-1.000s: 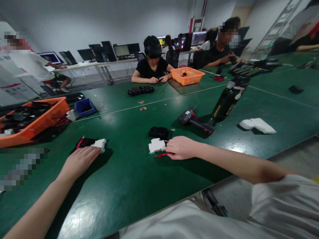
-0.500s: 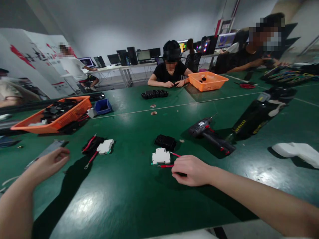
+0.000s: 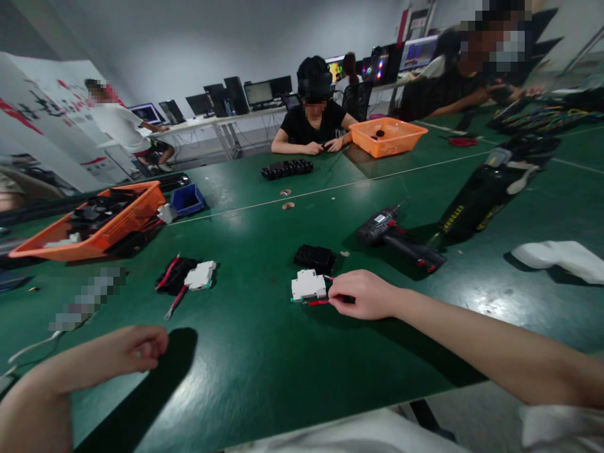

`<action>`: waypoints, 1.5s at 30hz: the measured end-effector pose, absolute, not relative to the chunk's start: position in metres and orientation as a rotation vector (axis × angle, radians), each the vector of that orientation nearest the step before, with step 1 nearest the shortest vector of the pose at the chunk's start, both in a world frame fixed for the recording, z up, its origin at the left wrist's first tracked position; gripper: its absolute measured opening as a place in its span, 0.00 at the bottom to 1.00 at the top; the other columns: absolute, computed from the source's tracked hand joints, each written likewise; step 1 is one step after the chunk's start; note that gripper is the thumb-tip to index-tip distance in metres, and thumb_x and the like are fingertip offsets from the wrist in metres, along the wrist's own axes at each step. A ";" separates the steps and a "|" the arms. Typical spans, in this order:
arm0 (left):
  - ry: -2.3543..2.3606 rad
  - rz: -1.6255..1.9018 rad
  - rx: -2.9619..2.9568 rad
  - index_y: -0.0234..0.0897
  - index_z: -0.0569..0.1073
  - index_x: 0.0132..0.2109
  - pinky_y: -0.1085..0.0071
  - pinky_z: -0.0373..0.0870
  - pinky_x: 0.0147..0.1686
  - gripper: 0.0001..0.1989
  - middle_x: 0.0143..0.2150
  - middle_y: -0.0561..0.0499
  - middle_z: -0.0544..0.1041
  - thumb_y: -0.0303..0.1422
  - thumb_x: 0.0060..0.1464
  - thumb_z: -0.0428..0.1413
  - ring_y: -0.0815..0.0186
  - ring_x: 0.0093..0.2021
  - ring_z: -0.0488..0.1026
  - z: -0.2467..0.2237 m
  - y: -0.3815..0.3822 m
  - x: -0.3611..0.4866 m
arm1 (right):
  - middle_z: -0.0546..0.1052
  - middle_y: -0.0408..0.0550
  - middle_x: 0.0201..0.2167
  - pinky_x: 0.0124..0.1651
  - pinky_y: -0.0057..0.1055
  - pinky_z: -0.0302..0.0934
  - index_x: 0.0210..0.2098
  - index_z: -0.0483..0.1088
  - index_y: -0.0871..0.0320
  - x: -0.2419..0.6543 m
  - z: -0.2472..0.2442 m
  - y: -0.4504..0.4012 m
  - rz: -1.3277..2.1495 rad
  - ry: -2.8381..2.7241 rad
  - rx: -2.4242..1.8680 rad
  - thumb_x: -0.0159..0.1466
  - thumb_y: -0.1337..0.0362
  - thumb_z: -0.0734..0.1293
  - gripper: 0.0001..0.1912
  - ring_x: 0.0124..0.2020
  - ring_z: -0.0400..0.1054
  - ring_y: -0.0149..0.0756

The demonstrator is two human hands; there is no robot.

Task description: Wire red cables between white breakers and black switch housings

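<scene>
Near the middle of the green table lies a white circuit breaker (image 3: 309, 286) with red wires (image 3: 319, 302) leading from its right side. My right hand (image 3: 362, 294) is closed around these wires at the breaker's right edge; the gripped ends are hidden by my fingers. Just behind the breaker rests a black plastic part (image 3: 315, 258). My left hand (image 3: 141, 348) hovers over the table at the lower left, fingers curled in with nothing visible in them. Farther left, a second white circuit breaker (image 3: 200, 275) lies beside a black part with red leads (image 3: 174, 277).
A cordless drill (image 3: 399, 242) lies right of centre, a black vacuum-like device (image 3: 486, 189) behind it, a white curved part (image 3: 557, 259) at right. Orange baskets (image 3: 155, 200) and a blue bin (image 3: 187, 200) stand farther back. A co-worker (image 3: 314, 123) sits opposite.
My left hand has moved right and nearer to me, away from the strip-like item at left. My right hand stays at the breaker's wires. The view has shifted slightly.
</scene>
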State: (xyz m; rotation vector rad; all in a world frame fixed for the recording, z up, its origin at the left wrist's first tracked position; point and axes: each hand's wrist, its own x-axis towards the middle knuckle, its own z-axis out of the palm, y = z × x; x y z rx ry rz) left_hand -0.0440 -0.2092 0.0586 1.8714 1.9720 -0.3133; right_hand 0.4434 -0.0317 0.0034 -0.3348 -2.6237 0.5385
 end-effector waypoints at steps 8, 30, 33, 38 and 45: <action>1.260 0.043 2.195 0.43 0.74 0.46 0.70 0.69 0.42 0.11 0.43 0.49 0.76 0.40 0.65 0.48 0.65 0.41 0.74 0.041 -0.154 0.112 | 0.76 0.45 0.29 0.32 0.26 0.57 0.34 0.74 0.59 0.443 0.002 -0.028 0.583 -2.625 -0.407 0.66 0.67 0.65 0.06 0.28 0.67 0.30; 2.699 0.126 1.862 0.30 0.75 0.56 0.28 0.57 0.52 0.38 0.69 0.25 0.54 0.59 0.59 0.44 0.26 0.66 0.53 0.023 -0.106 0.002 | 0.76 0.44 0.28 0.31 0.26 0.56 0.33 0.74 0.59 0.446 0.001 -0.030 0.555 -2.631 -0.381 0.65 0.66 0.65 0.06 0.27 0.67 0.30; 2.716 0.125 1.922 0.33 0.76 0.54 0.32 0.57 0.56 0.36 0.70 0.28 0.53 0.58 0.61 0.42 0.31 0.68 0.53 0.020 -0.121 0.001 | 0.77 0.44 0.28 0.31 0.26 0.56 0.33 0.74 0.59 0.446 0.001 -0.030 0.558 -2.638 -0.387 0.65 0.67 0.65 0.06 0.27 0.67 0.29; 2.721 0.022 1.996 0.36 0.77 0.51 0.41 0.61 0.58 0.32 0.70 0.34 0.55 0.56 0.62 0.42 0.39 0.67 0.57 0.016 -0.163 -0.015 | 0.77 0.44 0.28 0.30 0.26 0.55 0.33 0.74 0.59 0.445 0.003 -0.031 0.567 -2.646 -0.385 0.65 0.66 0.65 0.06 0.26 0.66 0.29; 2.774 0.023 1.993 0.40 0.76 0.50 0.42 0.64 0.58 0.30 0.70 0.37 0.57 0.56 0.60 0.43 0.40 0.65 0.62 0.010 -0.222 -0.044 | 0.78 0.45 0.29 0.31 0.26 0.54 0.34 0.74 0.59 0.444 0.002 -0.031 0.575 -2.649 -0.409 0.65 0.66 0.65 0.06 0.26 0.67 0.29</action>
